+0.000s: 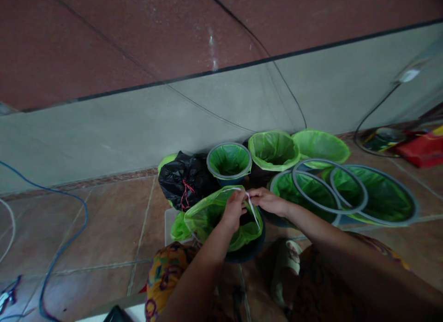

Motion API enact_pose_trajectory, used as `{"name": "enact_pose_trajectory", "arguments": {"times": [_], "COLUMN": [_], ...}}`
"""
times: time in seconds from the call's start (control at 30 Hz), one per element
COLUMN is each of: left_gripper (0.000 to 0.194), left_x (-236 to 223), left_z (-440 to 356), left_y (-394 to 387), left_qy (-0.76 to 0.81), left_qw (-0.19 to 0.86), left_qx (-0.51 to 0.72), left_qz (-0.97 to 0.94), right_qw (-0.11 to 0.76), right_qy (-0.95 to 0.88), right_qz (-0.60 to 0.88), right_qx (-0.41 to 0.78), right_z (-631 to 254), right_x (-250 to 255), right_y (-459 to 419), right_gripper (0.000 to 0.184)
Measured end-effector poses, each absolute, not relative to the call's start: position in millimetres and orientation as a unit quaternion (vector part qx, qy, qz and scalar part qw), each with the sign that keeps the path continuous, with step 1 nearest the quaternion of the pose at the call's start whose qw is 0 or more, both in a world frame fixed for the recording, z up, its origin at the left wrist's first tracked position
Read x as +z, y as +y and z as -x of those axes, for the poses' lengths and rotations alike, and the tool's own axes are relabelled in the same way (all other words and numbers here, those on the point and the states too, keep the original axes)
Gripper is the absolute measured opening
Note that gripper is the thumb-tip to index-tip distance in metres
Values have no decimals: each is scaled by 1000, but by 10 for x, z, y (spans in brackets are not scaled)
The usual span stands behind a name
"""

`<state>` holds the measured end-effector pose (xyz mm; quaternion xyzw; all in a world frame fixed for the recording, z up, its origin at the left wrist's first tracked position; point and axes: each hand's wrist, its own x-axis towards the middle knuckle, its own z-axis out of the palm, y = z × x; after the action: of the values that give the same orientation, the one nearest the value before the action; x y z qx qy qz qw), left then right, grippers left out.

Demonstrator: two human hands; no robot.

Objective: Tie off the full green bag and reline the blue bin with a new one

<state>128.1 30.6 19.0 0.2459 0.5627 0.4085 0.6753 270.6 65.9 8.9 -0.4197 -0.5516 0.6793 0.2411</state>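
Observation:
A dark bin lined with a green plastic bag (207, 216) stands on the tiled floor right in front of me. My left hand (234, 209) and my right hand (266, 199) meet over its far rim. Both pinch a thin white string (252, 206) that runs along the bag's edge. The fingers of both hands are closed on it. My forearms reach in from the bottom of the view.
Several more green-lined bins (229, 161) stand behind, along a grey wall. Loose grey rings (328, 186) lie on those at the right. A tied black bag (183, 179) sits at the left. Blue cable (69, 234) trails over the floor; red items (420, 149) lie far right.

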Motion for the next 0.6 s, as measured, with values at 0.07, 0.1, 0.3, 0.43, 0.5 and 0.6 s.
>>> {"name": "enact_pose_trajectory", "arguments": {"times": [0.07, 0.1, 0.3, 0.43, 0.5, 0.6], "left_gripper": [39, 41, 35, 32, 33, 36], "left_x": [176, 162, 83, 16, -34, -120], "left_z": [-1307, -1319, -1289, -1225, -1213, -1225], "left_y": [293, 285, 271, 292, 297, 287], "left_qy": [557, 554, 553, 592, 614, 631], "left_qw": [676, 676, 672, 635, 607, 561], "left_qx": [409, 408, 407, 398, 393, 383], "left_qz": [-257, -263, -280, -298, -316, -374], "right_qw": [237, 237, 249, 249, 245, 243], "right_qy": [-578, -589, -685, -694, -691, -675], "right_qz": [412, 420, 519, 546, 551, 551], "right_qx": [663, 649, 447, 397, 397, 426], "right_z": [-2659, -2639, -2618, -2638, -2643, -2646], "right_x": [34, 0, -104, -88, -99, -149], "right_y": [645, 640, 668, 697, 703, 705], "right_gripper": [21, 19, 18, 17, 16, 16]}}
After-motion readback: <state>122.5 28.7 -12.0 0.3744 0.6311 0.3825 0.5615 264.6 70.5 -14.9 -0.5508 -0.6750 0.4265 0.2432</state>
